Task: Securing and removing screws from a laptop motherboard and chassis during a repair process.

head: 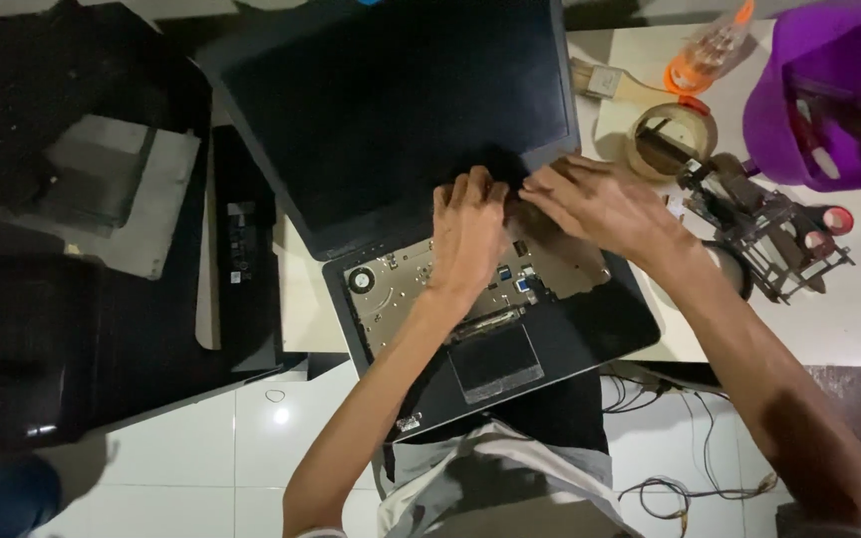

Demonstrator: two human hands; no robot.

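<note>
An open black laptop (590, 334) lies at the table's front edge with its keyboard removed, showing a bare metal frame (391, 289) with small blue connectors. Its dark screen (391, 110) leans back. My left hand (467, 234) rests on the frame near the hinge, fingers bent down onto it. Close beside it, my right hand (600, 204) presses its fingertips at the same spot by the hinge. Whether either hand grips a small part is hidden by the fingers.
A white table (849, 309) carries a roll of tape (670, 139), a brush (605, 82), an orange-capped bottle (708, 50), a purple container (829, 90) and a small metal stand (764, 224). Black laptop parts (246, 239) lie left. Cables (690, 438) trail on the white tiled floor.
</note>
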